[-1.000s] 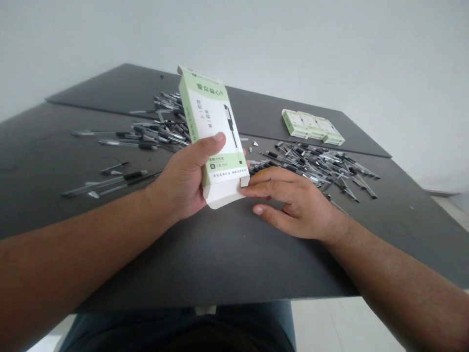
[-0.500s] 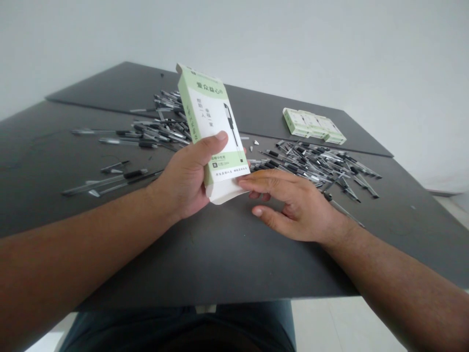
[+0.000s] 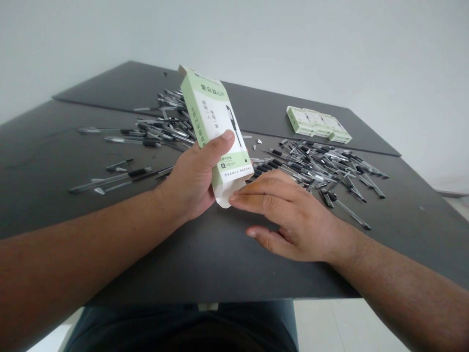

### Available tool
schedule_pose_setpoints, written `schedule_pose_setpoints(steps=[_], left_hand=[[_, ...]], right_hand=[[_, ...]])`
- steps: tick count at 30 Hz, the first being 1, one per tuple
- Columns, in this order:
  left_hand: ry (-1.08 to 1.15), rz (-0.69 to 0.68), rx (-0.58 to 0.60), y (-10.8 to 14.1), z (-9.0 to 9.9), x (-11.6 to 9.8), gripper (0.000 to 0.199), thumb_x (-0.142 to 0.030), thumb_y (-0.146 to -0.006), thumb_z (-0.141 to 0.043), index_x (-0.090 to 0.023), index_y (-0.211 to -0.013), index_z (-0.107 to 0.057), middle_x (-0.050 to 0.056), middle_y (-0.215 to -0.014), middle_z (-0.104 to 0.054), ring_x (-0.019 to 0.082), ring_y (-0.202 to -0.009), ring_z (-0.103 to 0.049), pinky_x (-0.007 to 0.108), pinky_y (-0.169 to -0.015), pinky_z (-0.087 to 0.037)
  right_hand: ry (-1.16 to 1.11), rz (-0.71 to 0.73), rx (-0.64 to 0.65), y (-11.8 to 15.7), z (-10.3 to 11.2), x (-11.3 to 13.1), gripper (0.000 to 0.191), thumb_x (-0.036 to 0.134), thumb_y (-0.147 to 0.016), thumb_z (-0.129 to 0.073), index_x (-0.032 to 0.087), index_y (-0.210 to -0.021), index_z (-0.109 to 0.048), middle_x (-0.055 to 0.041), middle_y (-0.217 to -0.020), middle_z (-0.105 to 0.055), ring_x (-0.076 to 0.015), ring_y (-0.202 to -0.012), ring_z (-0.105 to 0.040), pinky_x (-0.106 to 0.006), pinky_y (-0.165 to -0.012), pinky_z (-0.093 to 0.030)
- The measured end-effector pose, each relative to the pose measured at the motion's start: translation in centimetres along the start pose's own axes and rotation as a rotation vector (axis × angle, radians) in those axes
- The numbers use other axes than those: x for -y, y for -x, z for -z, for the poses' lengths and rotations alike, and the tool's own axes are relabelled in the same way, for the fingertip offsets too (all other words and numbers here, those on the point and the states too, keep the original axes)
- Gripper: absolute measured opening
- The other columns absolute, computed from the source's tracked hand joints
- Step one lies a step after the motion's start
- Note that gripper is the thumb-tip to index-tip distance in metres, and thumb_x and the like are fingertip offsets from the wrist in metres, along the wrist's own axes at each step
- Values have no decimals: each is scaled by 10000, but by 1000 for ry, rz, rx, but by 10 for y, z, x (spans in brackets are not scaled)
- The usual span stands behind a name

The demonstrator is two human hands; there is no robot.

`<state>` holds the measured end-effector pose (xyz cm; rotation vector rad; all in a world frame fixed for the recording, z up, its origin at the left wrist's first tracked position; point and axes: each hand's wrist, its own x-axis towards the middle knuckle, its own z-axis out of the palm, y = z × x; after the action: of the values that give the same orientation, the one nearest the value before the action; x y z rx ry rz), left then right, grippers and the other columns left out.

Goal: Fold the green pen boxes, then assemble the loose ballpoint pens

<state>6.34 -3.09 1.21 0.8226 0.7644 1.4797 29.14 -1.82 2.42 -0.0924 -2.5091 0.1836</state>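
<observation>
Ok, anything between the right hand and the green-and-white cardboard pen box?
Nothing visible: the right hand touches the lower end of the green-and-white cardboard pen box, which is gripped in the left hand.

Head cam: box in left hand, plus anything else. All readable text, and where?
"爱众益心": green top band of the white-and-green carton in the left hand.
"帮助一人 幸福一家": white face of the carton, in two vertical columns.
Lower green band, bottom strip and side panel of the carton: printed, too small or blurred to read.
Stack of green-and-white cartons: too small to read.
Loose pens: nothing legible.
</observation>
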Motion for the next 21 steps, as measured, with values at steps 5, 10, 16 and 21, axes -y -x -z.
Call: schedule_pose_setpoints(steps=[5,10,16,21], left_hand=[[34,-66,-10,4,-7,0,459,-443,-957,-984,-254,-1285,-724,65,-1058,-797,339,-1083,-838,461,-959,-744],[6,-61,-45,4,-10,2,359,-483,-1042,-896,-262,-1276,-738,58,-1052,-790,356,-1127,-838,463,-954,-718],[27,-7,-16,5,-8,1,360,-537,-1041,-894,-259,-1231,-765,78,-1055,-788,374,-1162,-803,535,-1060,-671],[53,25,22,5,-7,-2,273,-501,-1115,-829,-263,-1233,-766,87,-1050,-803,389,-1226,-819,590,-1141,-676]], right_hand=[[8,-49,57,3,-7,5,550,456,-1282,-704,154,-1741,-683,-193,-1519,-809,-325,-1424,-782,-546,-1225,-671],[24,-68,105,4,-7,5,600,450,-1268,-726,144,-1780,-658,-198,-1543,-787,-338,-1430,-755,-574,-1246,-671],[27,-86,92,5,-5,1,632,403,-1242,-766,77,-1770,-646,-238,-1587,-783,-362,-1480,-743,-587,-1274,-662],[36,-121,102,6,-4,5,662,435,-1237,-767,103,-1793,-631,-224,-1588,-759,-366,-1474,-725,-581,-1282,-653]])
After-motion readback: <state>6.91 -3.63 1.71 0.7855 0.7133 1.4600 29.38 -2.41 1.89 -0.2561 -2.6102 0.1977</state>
